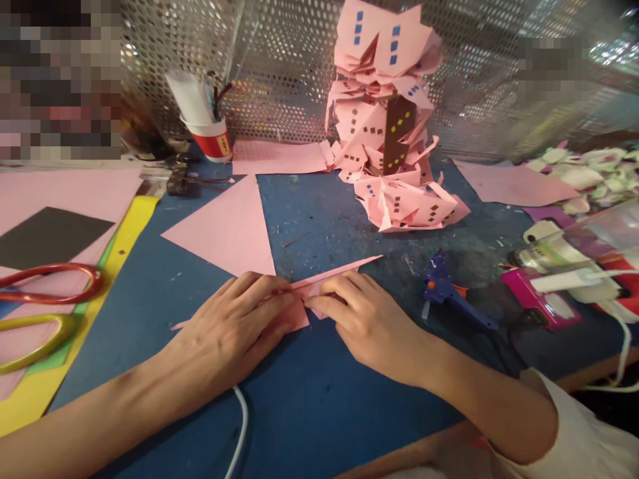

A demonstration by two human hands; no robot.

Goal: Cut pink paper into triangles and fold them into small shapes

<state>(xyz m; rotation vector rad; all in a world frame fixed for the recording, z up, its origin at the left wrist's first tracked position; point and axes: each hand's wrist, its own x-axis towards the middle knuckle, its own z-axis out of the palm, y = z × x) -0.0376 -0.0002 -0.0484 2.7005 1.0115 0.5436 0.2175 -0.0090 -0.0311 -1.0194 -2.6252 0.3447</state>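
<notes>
A narrow folded pink paper [344,269] lies slantwise near the middle of the blue table [319,399]. My left hand [249,313] presses on its left part, fingers together, covering much of it. On its right part my right hand [362,309] has its fingers closed, pinching the folded edge. The two hands are close together but apart. Just behind my left hand lies a flat pink sheet [232,229] with a pointed left corner.
A pink paper tower [399,133] stands at the back. Right: blue glue gun [456,293], magenta box [539,299]. Left: red-handled scissors [94,283], yellow handle [62,329], coloured sheets [134,226]. A cup [212,141] holds sticks. A white cable [243,419] lies in front.
</notes>
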